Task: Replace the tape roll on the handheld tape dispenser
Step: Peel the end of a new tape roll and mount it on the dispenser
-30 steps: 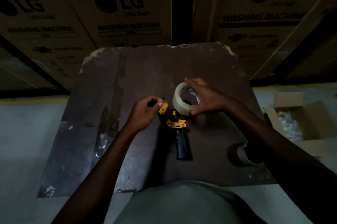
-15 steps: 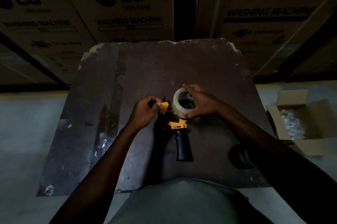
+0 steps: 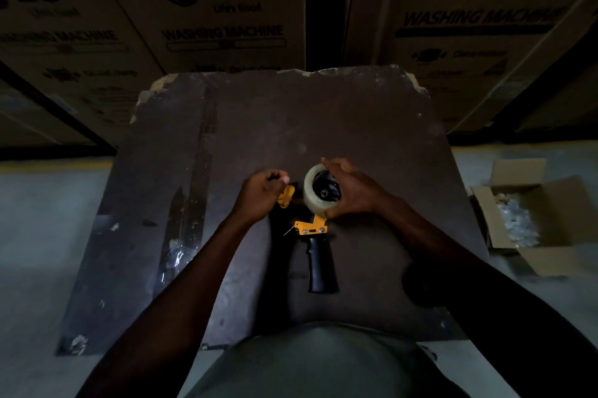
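Tape roll [image 3: 318, 200] being seated on the dispenser hub.

From the head view, the roll is being cupped and pressed by the right hand [image 3: 354, 192], while the dispenser [image 3: 312, 229], lying mid-board on the table [image 3: 356, 125] with its handle nearest, is being steadied by the left hand [image 3: 260, 195] pinched on its yellow front flap, probably to stop it shifting.

Both bare forearms reach forward and converge at centre, left hand [image 3: 259, 198] curled with thumb and fingertips pinched together near its top, knuckles up, right hand [image 3: 354, 192] spread wide with fingers [image 3: 330, 164] arched and thumb low in a cupping grip, wrist slightly bent.
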The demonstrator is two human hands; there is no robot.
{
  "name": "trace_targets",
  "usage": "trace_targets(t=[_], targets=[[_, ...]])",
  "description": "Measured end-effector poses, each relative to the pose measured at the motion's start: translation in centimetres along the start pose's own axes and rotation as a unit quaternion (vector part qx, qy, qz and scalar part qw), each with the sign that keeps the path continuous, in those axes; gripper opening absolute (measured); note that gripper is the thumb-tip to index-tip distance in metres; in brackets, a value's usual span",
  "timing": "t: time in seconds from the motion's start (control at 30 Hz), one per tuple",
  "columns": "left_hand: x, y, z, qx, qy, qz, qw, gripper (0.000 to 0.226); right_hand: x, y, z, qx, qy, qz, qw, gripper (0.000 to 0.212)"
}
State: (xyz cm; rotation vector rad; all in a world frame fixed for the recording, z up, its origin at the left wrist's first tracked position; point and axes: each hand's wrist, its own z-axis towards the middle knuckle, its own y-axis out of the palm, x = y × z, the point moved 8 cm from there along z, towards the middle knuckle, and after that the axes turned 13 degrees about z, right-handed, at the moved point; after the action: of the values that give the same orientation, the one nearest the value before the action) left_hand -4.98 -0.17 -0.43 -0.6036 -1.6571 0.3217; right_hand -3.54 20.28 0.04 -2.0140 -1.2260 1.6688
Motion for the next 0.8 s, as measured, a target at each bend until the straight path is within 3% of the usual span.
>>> trace_targets(t=[0.3,0.6,0.73,0.8], targets=[[0.1,4.0,0.2,-0.105,-0.036,-0.021,0.994,0.024,0.1,0.1,0.1,0.004,-0.006,-0.006,1.000,0.125],[0.1,4.5,0.0,-0.146,-0.047,-0.078,0.985,0.028,-0.4,0.7,0.3,0.012,-0.017,-0.057,0.998,0.123],[0.1,4.5,0.0,-0.138,-0.042,-0.069,0.987,0.027,0.5,0.5,0.2,0.003,0.009,0.050,0.999,0.124],[-0.1,4.6,0.1,-0.138,-0.049,-0.067,0.987,0.026,1.0,-0.4,-0.2,0.032,0.036,0.180,0.982,0.108]])
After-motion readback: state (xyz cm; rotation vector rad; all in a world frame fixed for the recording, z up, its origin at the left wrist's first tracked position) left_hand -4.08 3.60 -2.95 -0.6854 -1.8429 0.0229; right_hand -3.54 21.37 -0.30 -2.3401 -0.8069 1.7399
